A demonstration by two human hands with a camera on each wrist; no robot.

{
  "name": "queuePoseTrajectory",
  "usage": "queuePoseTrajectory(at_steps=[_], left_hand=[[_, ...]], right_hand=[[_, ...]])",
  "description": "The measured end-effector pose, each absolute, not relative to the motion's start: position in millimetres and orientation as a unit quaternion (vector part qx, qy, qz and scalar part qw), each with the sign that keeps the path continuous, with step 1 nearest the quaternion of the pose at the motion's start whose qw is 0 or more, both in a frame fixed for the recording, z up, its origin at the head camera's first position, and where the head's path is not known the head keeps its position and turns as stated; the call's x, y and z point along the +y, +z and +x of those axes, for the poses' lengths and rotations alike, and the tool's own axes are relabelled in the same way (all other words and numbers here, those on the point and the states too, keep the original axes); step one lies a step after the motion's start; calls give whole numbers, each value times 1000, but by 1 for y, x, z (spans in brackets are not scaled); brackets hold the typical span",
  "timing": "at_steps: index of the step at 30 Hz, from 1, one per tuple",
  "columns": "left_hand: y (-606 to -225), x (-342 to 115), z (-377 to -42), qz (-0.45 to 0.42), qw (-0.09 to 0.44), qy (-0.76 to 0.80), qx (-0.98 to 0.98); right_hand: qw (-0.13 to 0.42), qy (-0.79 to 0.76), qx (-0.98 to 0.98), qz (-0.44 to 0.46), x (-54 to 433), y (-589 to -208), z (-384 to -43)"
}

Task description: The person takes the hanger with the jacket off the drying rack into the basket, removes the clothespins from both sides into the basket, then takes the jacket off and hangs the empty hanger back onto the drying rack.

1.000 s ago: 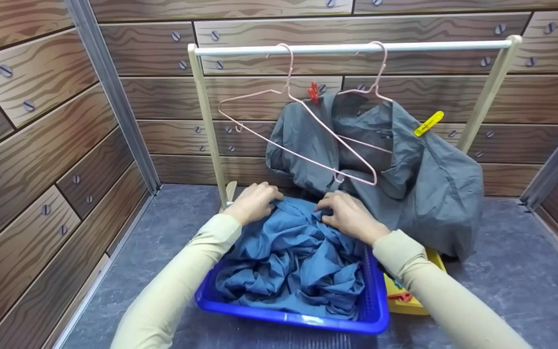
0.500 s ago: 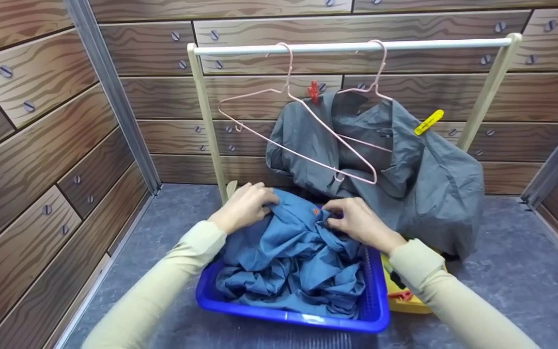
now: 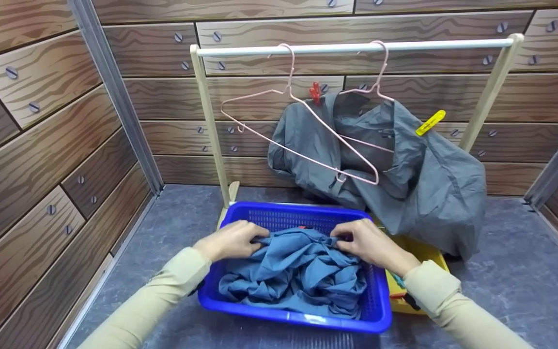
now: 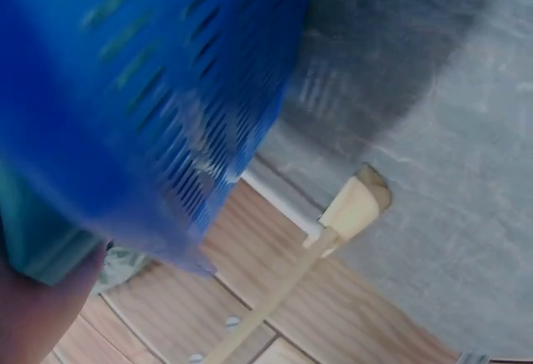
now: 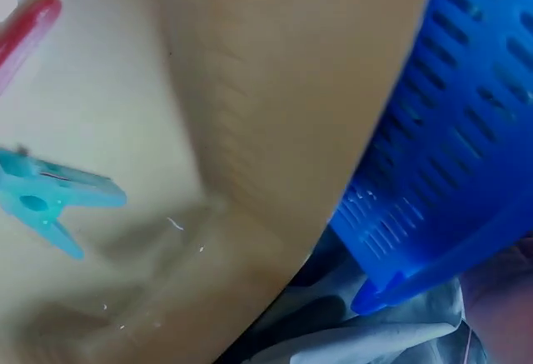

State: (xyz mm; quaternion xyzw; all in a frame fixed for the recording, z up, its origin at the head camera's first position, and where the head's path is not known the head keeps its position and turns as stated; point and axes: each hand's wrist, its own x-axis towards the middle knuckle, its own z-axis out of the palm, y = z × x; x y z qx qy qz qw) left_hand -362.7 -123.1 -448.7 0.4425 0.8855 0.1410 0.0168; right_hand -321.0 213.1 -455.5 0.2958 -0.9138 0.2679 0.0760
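Note:
A crumpled blue garment [image 3: 298,271] lies in the blue plastic basket [image 3: 293,317], a small orange tag [image 3: 303,227] showing at its far edge. My left hand [image 3: 233,240] pinches the garment's upper left edge. On the other side, my right hand [image 3: 371,245] pinches its upper right edge between thumb and fingers. Slack cloth bunches between the two hands and down to the basket floor. In the left wrist view the basket's slotted wall [image 4: 191,122] hides most of the hand; in the right wrist view only a bit of the hand [image 5: 508,306] shows.
Behind the basket stands a rack with a white rail [image 3: 327,49]. On it hang a bare pink hanger [image 3: 303,155] and a grey shirt [image 3: 443,189] with red [image 3: 315,93] and yellow [image 3: 430,122] clothespins. A yellow bin [image 3: 436,257] holds a teal clothespin [image 5: 50,197].
Both hands have drawn back towards me and a little apart, pulling the garment's far edge down. The basket's far rim and slotted back wall now show.

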Motion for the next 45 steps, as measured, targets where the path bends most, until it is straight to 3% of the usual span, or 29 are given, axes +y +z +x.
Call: queuePoseTrajectory(at_steps=[3, 9, 18, 25, 34, 45], left_hand=[[-449, -127, -360, 410, 21, 154, 899], [-445, -140, -359, 364, -38, 188, 911], [-454, -173, -361, 270, -140, 310, 901], [-470, -184, -353, 184, -93, 393, 896], [-482, -182, -345, 120, -102, 470, 868], [-483, -177, -359, 101, -87, 530, 837]], right_hand=[[73, 269, -913, 299, 216, -454, -318], [128, 282, -905, 292, 228, -446, -308], [210, 267, -926, 164, 249, -452, -277], [176, 279, -939, 97, 250, -466, -256], [42, 359, -932, 35, 248, -459, -248], [55, 387, -920, 29, 251, -463, -264]])
